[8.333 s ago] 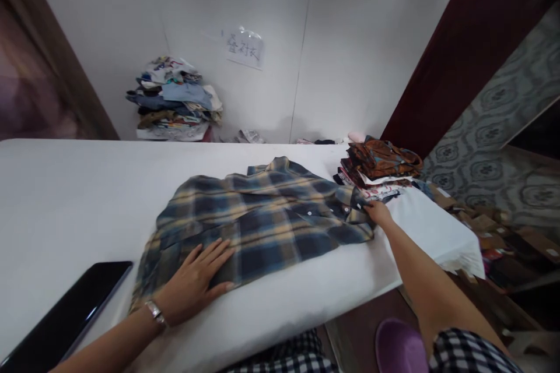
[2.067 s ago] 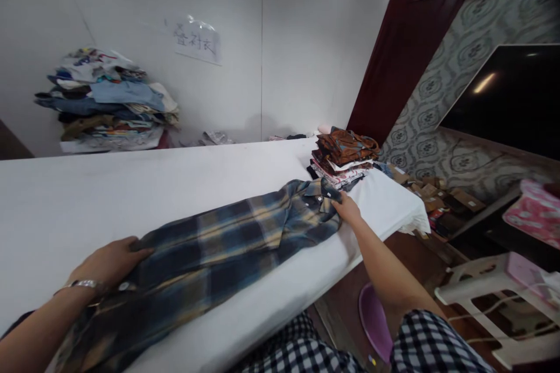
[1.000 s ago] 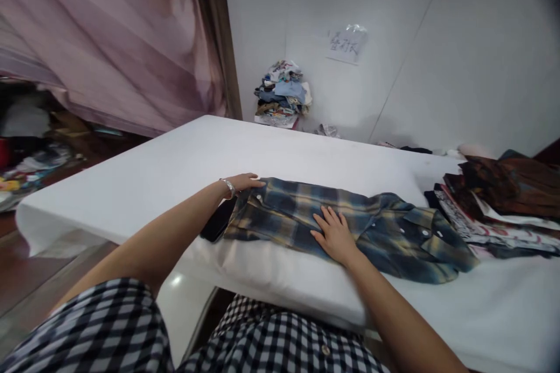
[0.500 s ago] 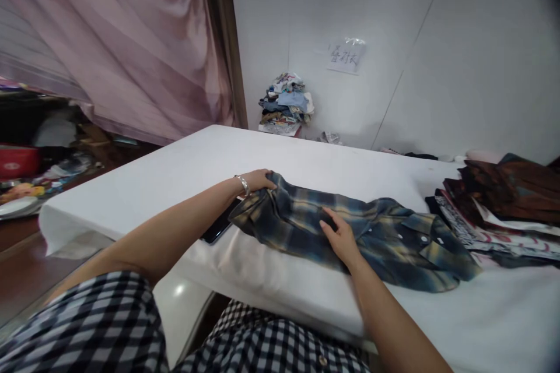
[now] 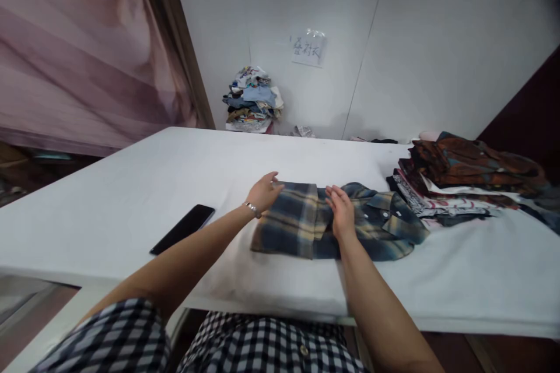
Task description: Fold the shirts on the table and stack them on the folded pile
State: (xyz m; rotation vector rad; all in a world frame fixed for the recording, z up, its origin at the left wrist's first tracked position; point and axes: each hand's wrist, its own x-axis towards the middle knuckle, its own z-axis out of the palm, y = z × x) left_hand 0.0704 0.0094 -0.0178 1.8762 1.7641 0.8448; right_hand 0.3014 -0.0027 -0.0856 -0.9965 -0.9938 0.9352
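Note:
A blue, black and tan plaid shirt (image 5: 291, 221) lies on the white-covered table (image 5: 144, 180), its left end folded over into a flat panel. Its collar and a few white buttons show toward the right. My left hand (image 5: 263, 192), with a silver band on the wrist, is at the folded left edge, fingers spread and gripping nothing. Over the middle of the shirt, by the edge of the folded panel, is my right hand (image 5: 342, 210), its fingers extended and holding nothing. Whether the right palm touches the cloth I cannot tell.
A black phone (image 5: 184, 227) lies left of my left forearm. Folded garments (image 5: 476, 169) are stacked at the right. Against the wall stands another clothes pile (image 5: 254, 99), below and left of a handwritten paper sign (image 5: 308, 48). A pink curtain (image 5: 79, 52) hangs at the left.
The shirt's left end has been folded over to the right and now lies flat. My left hand has let go of the cloth. The view has turned right, uncovering the phone.

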